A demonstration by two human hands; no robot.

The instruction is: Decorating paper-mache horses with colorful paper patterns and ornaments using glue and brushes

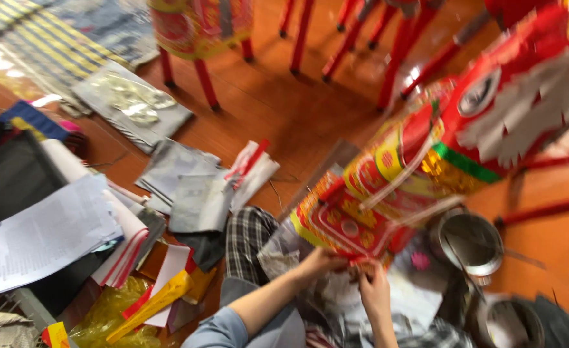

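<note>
Paper figure (387, 187): red and gold, over the lap, above the floor (284, 109). Likely light, thin-skinned, easily torn; best held at its lower edge. Left hand (320, 263) and right hand (374, 290) pinch that edge. Nearby: metal bowl (471, 241), papers (49, 232).

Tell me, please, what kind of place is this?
Probably a home craft workshop on a wooden floor. Both hands, left hand and right hand, hold a red and yellow paper figure; paper scraps and metal pots lie around.
</note>
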